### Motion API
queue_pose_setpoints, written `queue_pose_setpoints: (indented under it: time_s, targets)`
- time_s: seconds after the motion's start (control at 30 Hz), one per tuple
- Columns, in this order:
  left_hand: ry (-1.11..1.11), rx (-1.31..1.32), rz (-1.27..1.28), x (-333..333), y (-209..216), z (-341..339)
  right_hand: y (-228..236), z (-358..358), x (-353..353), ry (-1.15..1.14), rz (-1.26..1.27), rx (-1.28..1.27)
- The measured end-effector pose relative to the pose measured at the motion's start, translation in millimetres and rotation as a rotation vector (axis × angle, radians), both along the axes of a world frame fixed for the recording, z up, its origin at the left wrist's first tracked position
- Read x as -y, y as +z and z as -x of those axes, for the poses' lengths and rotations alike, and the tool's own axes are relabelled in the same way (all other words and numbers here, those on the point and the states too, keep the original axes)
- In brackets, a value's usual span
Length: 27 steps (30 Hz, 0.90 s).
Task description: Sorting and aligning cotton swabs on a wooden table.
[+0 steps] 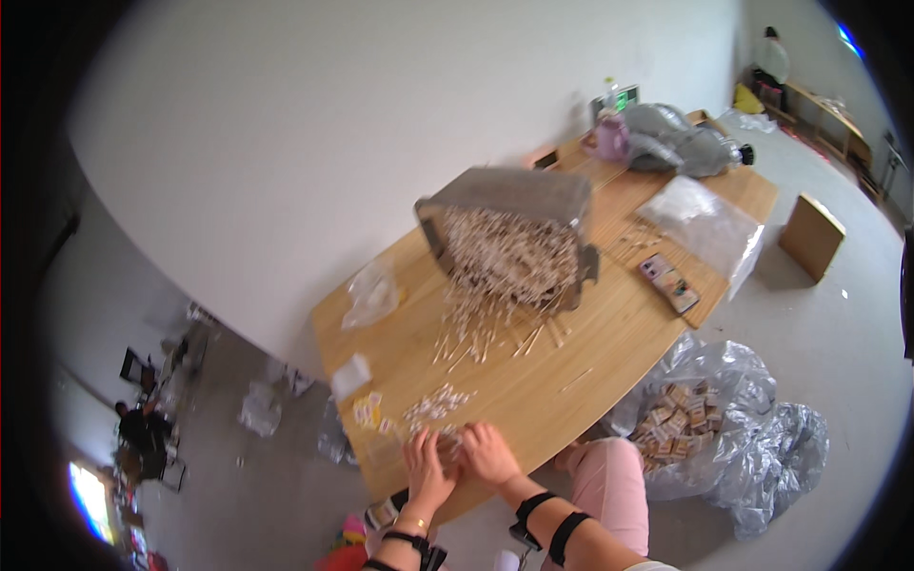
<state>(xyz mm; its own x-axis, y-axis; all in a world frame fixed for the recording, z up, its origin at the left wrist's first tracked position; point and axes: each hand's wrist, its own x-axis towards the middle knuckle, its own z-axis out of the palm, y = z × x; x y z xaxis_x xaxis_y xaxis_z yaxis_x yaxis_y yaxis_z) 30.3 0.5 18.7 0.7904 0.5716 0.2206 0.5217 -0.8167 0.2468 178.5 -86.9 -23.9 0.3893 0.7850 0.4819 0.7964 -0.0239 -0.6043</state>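
Observation:
At the near edge of the table, my left hand [429, 468] and my right hand [489, 459] are close together with curled fingers. Both close around something small between them, mostly hidden by the fingers and too unclear to name. Just beyond them lies a loose cluster of small white-tipped cotton swabs [438, 403]. Farther back, a grey plastic bin [514, 190] rests on its side, its mouth toward me. A mass of cotton swabs [509, 257] fills it and spills onto the wood. Left of my hands are small yellow-and-white packets [367, 410].
A white square piece [351, 377] and a crumpled clear bag [371, 293] lie along the left side. A phone [669, 284] and a plastic sheet [705, 224] are at right. On the floor, a large clear bag [762, 457] holds many small packs [681, 419]. A wall bounds the far side.

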Motion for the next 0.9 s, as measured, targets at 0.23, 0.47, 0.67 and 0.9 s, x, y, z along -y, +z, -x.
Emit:
queue_pose_setpoints:
  time_s: [0.23, 0.47, 0.67, 0.9]
  targets:
    - [0.121, -0.009, 0.011, -7, -1, -3, 11, 1, 5, 0.036, 0.006, -0.192]
    - [0.231, 0.065, 0.008, -6, -12, 56, 17, 2, 3, 0.048, 0.034, -0.146]
    - [0.248, 0.003, -0.069, -18, -3, 55, 18, 1, 2, 0.048, 0.016, -0.096]
    - [0.145, 0.048, -0.051, -41, 9, 38, 22, 3, 2, 0.046, 0.057, -0.066]
